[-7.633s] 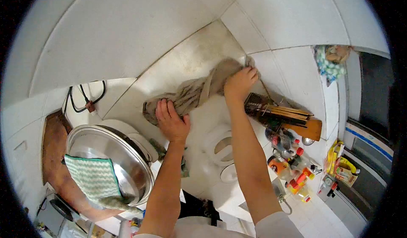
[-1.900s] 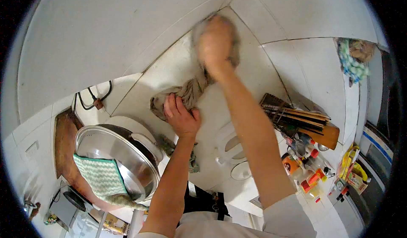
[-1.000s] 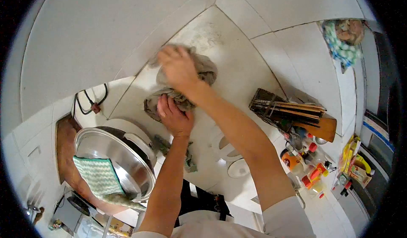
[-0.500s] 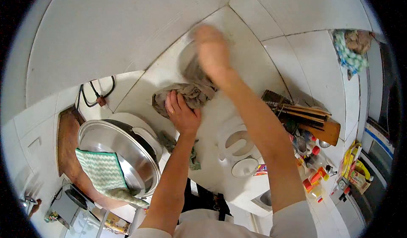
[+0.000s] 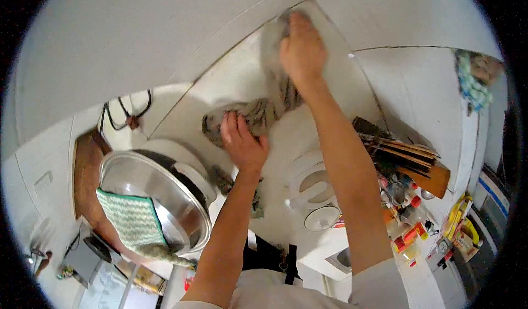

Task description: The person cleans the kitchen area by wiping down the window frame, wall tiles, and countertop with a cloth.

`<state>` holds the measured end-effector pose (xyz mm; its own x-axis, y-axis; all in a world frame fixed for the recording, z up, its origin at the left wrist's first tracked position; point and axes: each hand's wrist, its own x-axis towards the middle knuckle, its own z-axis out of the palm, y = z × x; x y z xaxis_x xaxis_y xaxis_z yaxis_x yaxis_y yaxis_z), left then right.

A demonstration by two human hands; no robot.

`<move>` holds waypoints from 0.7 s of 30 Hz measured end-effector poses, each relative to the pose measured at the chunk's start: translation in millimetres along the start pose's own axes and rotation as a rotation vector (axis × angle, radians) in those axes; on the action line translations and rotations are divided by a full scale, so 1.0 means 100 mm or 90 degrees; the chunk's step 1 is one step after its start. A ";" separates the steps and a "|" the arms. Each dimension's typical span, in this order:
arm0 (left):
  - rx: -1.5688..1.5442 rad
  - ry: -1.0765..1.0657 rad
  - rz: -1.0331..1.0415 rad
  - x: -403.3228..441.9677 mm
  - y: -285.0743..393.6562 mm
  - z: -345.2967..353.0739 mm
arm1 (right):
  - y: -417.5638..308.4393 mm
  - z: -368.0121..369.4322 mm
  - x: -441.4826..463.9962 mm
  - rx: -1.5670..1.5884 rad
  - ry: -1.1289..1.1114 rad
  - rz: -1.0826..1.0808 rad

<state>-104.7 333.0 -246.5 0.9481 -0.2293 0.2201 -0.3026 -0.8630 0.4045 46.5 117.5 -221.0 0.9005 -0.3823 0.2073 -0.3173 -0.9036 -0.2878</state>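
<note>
A grey-brown rag lies bunched and stretched across the white tiled countertop. My left hand presses down on its near end, fingers bent over the folds. Toward the back corner, my right hand is closed over the far end of the same rag, slightly blurred. A twisted length of cloth runs between the two hands. Beneath my left wrist lies another dark, patterned cloth, partly covered by the forearm.
To the left stands a large steel pot with a green-striped cloth over its rim. A black cable lies behind it. A white plastic piece, chopsticks and several bottles are at the right.
My right hand has moved up and right into the corner, drawing the rag's far end along. My left hand has shifted slightly right and stays on the rag.
</note>
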 end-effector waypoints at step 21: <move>0.002 -0.034 -0.001 0.02 0.00 -0.01 | -0.37 0.55 -0.53 0.004 -0.054 -0.174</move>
<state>-103.2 333.1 -245.6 0.9524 -0.2519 0.1717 -0.3012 -0.8645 0.4024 26.7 181.9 -272.8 0.9741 -0.1075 0.1988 -0.0583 -0.9694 -0.2383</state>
